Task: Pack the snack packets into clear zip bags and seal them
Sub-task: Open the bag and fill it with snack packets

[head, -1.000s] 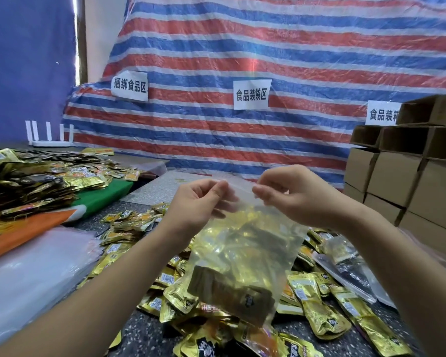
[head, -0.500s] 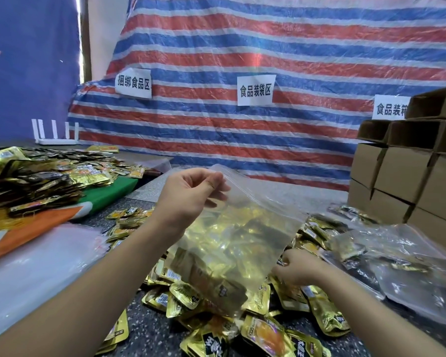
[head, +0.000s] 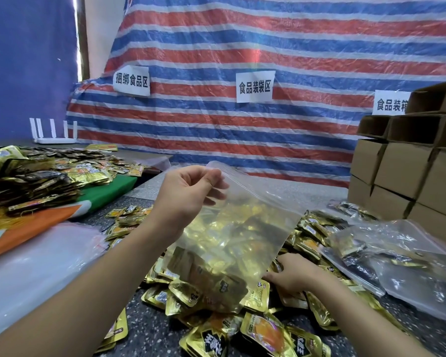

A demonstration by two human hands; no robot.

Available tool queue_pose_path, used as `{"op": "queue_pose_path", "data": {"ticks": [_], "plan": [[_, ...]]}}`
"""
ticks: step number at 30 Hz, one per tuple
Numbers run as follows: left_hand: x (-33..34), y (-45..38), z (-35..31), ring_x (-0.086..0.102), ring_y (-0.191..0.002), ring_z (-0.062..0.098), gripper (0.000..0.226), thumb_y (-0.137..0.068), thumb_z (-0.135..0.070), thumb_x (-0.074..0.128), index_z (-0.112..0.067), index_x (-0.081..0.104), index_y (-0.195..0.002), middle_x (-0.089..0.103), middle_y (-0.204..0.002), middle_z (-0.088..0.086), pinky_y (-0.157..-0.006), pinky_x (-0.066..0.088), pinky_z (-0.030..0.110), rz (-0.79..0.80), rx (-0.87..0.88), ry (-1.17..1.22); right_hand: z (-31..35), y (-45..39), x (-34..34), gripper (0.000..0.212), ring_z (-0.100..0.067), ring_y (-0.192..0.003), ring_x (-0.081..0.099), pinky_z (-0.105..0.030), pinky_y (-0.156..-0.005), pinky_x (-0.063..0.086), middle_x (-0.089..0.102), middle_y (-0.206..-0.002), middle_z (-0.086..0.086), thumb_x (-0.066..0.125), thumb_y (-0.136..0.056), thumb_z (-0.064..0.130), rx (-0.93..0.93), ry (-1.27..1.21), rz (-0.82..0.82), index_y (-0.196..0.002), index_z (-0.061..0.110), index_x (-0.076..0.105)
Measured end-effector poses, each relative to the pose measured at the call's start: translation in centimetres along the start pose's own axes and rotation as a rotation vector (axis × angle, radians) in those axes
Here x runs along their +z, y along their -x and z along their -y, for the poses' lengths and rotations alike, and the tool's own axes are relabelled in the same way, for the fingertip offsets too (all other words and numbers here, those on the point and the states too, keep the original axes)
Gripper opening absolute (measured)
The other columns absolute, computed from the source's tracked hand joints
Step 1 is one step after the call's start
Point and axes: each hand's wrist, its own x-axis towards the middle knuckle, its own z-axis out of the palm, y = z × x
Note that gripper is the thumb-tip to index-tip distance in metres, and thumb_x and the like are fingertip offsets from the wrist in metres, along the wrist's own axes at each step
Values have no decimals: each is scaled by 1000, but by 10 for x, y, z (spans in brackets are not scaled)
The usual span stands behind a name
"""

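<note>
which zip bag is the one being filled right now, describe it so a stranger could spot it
Start at the striped tarp behind the table, then drop to the heap of gold snack packets in the middle. The zip bag hangs above that heap, pinched at its top corner by the left hand. Unlike the filled bags lying flat on the right, it is held up in the air.

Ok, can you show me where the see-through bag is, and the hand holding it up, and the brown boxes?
zip bag (head: 232,235): head view, on its clear front, over the gold packets inside.
left hand (head: 188,194): head view, on the back of the hand pinching the bag's top corner.
cardboard boxes (head: 402,168): head view, on one box's front face.
</note>
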Motion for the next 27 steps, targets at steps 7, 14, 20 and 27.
{"op": "queue_pose_path", "data": {"ticks": [7,14,20,27], "plan": [[1,0,-1,73,-70,20,20,-84,-37,62,-24,75,-78,76,-83,4,-56,53,20,14,-10,11,-4,7,-6,38,-16,-84,48,-21,-57,33,48,-90,6,52,-97,54,-63,-22,0,-106,17,52],[1,2,-2,73,-69,19,19,-86,-35,62,-25,76,-77,76,-82,5,-55,53,20,9,-18,14,-5,11,-14,33,-17,-89,49,-22,-60,36,52,-103,2,48,-101,40,-72,-76,43,-118,13,53],[0,2,-3,73,-69,20,21,-94,-26,60,-22,75,-80,76,-82,5,-55,53,20,-2,-23,6,-9,17,-12,61,-18,-104,61,-33,-86,50,49,-145,-6,40,-98,24,-115,-67,-51,-156,28,21],[2,4,-4,72,-68,19,27,-96,-24,59,-26,76,-76,76,-82,5,-55,52,20,14,-22,-2,-4,19,-8,59,-27,-134,46,-39,-110,39,40,-152,-1,32,-92,1,-149,-9,-83,-143,27,49]]}}
